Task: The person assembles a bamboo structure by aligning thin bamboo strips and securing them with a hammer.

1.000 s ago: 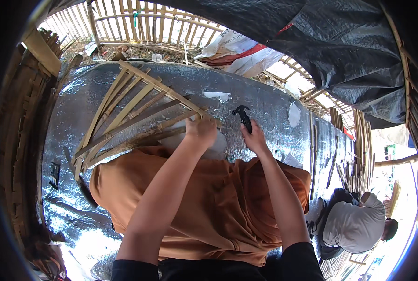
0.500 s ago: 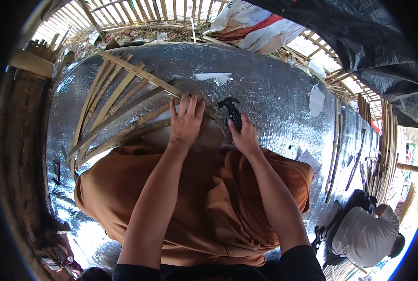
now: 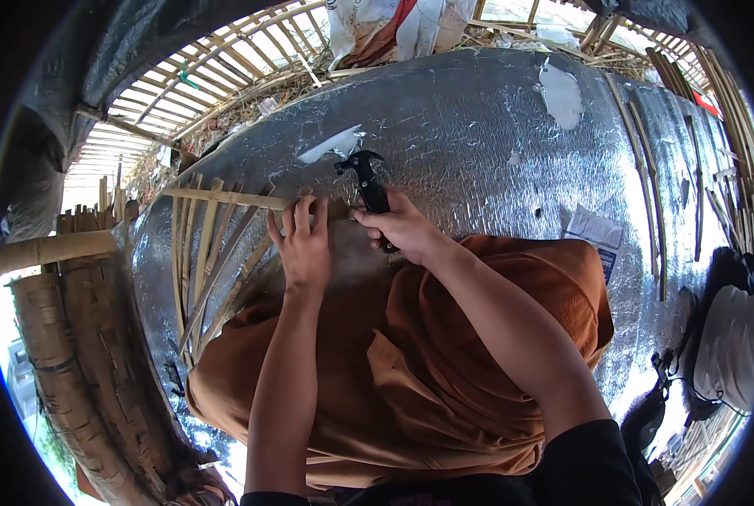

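My right hand (image 3: 404, 226) grips the handle of a black claw hammer (image 3: 365, 175), its head raised over the silver foil surface (image 3: 478, 126). Just left of it, my left hand (image 3: 302, 244) presses flat on a long bamboo slat (image 3: 225, 198) that crosses several fanned bamboo strips (image 3: 199, 261). The hammer head sits just above the slat's right end. My knees in orange cloth (image 3: 444, 371) fill the lower middle and hide the foil below my hands.
A stack of bamboo and bark (image 3: 90, 354) lies at the left. Thin bamboo strips (image 3: 647, 169) run down the foil on the right. A white sack (image 3: 394, 25) sits beyond the far edge, by a slatted bamboo fence (image 3: 191, 76). Another person (image 3: 731, 346) crouches at the right.
The view has swung, so the foil and slats now sit further right. My left hand stays on the slat; the hammer remains raised in my right hand.
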A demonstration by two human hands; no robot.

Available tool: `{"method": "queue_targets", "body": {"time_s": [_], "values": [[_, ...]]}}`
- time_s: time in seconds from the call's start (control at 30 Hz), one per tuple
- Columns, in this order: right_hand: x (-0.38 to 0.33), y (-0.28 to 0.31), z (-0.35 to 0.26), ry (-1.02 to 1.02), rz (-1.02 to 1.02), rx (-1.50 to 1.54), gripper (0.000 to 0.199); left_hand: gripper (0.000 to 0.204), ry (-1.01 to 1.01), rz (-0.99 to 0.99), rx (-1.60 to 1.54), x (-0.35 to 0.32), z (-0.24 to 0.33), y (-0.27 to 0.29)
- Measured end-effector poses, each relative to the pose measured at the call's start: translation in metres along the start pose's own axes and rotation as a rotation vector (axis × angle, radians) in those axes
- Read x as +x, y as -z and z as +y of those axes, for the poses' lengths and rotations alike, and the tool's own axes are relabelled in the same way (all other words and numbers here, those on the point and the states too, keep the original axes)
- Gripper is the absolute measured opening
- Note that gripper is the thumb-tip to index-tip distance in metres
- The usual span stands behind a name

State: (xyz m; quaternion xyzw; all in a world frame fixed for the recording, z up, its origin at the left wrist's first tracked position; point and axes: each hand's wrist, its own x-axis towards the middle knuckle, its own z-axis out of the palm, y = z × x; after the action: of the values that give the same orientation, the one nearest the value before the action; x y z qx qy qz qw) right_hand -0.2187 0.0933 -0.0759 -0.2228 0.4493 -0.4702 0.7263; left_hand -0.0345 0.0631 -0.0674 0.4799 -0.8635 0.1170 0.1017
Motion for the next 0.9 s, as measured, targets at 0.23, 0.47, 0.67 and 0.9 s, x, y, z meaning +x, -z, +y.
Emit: {"method": "queue_targets", "body": {"time_s": [0.23, 0.47, 0.67, 0.9], "values": [[-0.003, -0.005, 0.001, 0.004, -0.125, 0.257, 0.027, 0.054, 0.043, -0.013, -0.064, -0.001, -0.005, 0.022], [-0.004, -0.001, 0.002, -0.008, -0.148, 0.242, 0.028, 0.058, 0.035, 0.038, -0.061, -0.005, -0.009, 0.014], [-0.002, 0.002, 0.005, -0.018, -0.097, 0.285, 0.026, 0.06, 0.074, 0.067, -0.115, -0.002, -0.009, 0.028], [-0.011, -0.01, -0.005, -0.092, -0.15, 0.233, 0.023, 0.057, 0.164, 0.168, -0.238, -0.002, -0.022, 0.052]]}}
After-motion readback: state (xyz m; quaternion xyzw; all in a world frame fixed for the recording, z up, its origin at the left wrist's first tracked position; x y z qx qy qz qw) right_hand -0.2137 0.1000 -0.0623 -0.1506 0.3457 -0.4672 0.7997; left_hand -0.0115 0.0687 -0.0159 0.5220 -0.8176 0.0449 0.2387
